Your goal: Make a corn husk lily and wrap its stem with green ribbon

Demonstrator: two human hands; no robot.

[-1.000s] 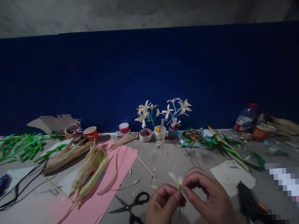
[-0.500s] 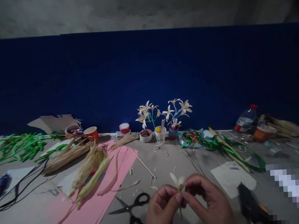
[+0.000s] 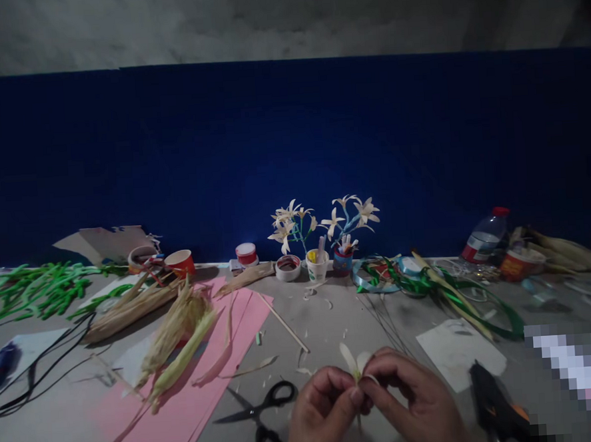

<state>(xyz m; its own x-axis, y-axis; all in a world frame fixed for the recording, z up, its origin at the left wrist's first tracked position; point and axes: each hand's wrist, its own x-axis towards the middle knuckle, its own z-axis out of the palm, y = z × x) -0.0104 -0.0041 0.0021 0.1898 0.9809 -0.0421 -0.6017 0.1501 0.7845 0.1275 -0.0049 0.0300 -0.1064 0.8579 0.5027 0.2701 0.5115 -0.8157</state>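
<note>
Between my two hands is a small cream husk flower (image 3: pixel 351 359), its pale petals pointing up and a thin stem end showing below the fingers. My left hand (image 3: pixel 323 409) pinches it at the base with thumb and forefinger. From the other side, my right hand (image 3: pixel 411 394) is closed on a petal near the same spot, fingertips touching the left ones. The fingers hide part of the flower's base. Black-handled scissors (image 3: pixel 260 410) lie spread just left of my left hand. A black glue gun (image 3: pixel 497 402) rests to the right of my right hand.
Corn husks (image 3: pixel 175 335) lie on pink paper (image 3: pixel 187 414) at left, near green pipe cleaners (image 3: pixel 54 289). Two finished flower bunches stand in a white cup (image 3: pixel 318 267) and a blue-red cup (image 3: pixel 343 265). Green ribbon (image 3: pixel 506 315), a white sheet (image 3: pixel 458 351) and a bottle (image 3: pixel 484 239) are at right.
The flower has turned slightly between my fingers, and a petal now curves over by my right fingertips. Both hands stay in nearly the same place.
</note>
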